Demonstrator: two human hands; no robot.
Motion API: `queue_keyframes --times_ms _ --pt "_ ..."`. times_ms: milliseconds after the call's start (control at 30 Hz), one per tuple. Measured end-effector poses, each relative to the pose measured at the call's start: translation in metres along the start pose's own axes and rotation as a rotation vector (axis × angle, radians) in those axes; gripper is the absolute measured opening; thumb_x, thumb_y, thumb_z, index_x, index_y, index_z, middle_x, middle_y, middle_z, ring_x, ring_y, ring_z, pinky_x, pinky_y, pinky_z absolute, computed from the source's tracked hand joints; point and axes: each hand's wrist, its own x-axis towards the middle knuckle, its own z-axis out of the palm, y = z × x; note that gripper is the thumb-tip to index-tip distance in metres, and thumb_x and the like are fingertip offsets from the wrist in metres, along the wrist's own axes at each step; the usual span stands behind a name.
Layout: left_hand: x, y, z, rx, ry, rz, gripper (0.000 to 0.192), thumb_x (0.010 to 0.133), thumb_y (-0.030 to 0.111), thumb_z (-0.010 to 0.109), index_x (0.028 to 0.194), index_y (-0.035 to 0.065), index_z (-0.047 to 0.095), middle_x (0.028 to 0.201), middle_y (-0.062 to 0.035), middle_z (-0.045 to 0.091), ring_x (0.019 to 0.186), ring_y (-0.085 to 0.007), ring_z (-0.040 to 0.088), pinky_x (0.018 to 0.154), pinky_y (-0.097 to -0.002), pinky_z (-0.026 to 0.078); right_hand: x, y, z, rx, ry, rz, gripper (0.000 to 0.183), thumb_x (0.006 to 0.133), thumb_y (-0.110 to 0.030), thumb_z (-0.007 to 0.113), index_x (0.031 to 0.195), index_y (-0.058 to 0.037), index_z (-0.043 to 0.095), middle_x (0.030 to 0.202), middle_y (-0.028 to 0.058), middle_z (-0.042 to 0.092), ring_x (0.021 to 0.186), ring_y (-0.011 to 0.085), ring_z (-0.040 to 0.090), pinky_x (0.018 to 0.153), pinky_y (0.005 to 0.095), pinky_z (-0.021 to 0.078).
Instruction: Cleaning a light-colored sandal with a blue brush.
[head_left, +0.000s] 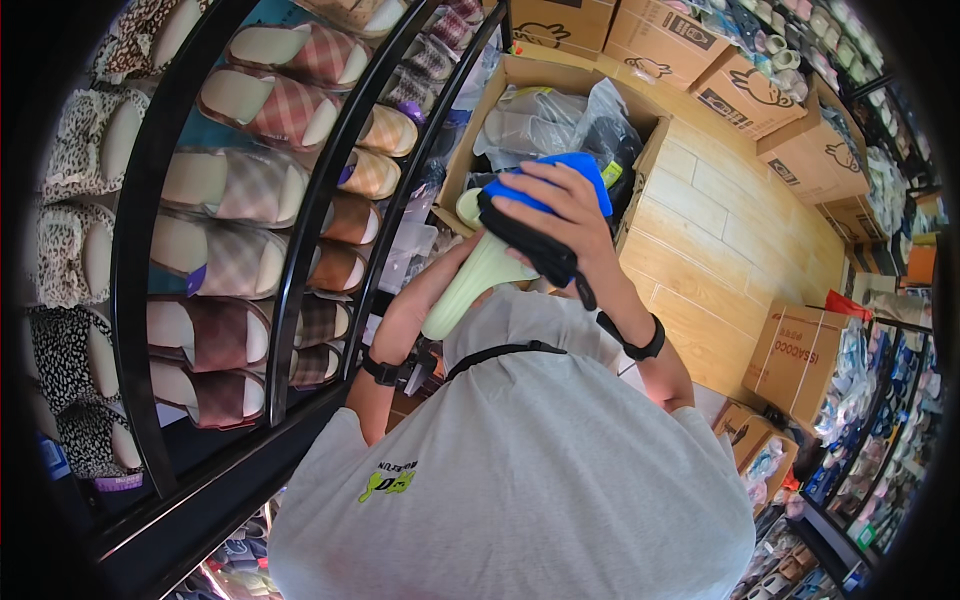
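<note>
My left hand (453, 264) is mostly hidden behind a pale green moulded item (472, 286), apparently a slipper, and grips it from the left side. Over the upper end of that item, my right hand (562, 206) is closed around a bundle with a bright blue part (589, 169) and a black part (525, 231). What the bundle is, I cannot tell; a short black strap dangles from it. Both hands are close together in front of my chest, above the near side of an open cardboard box (514, 71). Clear-bagged grey slippers (525, 124) lie inside the box.
On the left, a black metal rack (300, 225) holds rows of plaid slippers (277, 112) and leopard-print slippers (79, 146). Several cardboard cartons (664, 41) line the wood-look floor (712, 202). Another carton (795, 360) with bagged goods stands at right, before more shoe racks (862, 442).
</note>
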Motion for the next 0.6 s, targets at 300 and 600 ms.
queue_keyframes --times_ms 300,600 --pt "0.001 0.003 0.017 0.086 0.174 0.024 0.056 0.112 0.052 0.058 0.146 0.0083 0.064 0.117 -0.0052 0.076 0.094 -0.0106 0.073 0.074 -0.0252 0.058 -0.003 0.01 0.011 0.623 0.34 0.813 0.045 0.104 -0.028 0.077 0.138 0.0005 0.07 0.12 0.002 0.077 0.108 0.008 0.065 0.099 0.024 0.0504" --pt "-0.01 0.007 0.071 0.237 0.474 0.097 0.058 0.111 0.052 0.059 0.15 0.0088 0.062 0.121 -0.0047 0.076 0.096 -0.0093 0.074 0.074 -0.0239 0.059 -0.008 0.032 0.026 1.09 0.541 1.098 0.047 0.101 -0.036 0.081 0.132 -0.0014 0.074 0.115 0.002 0.076 0.1 0.0103 0.068 0.092 0.0277 0.0545"
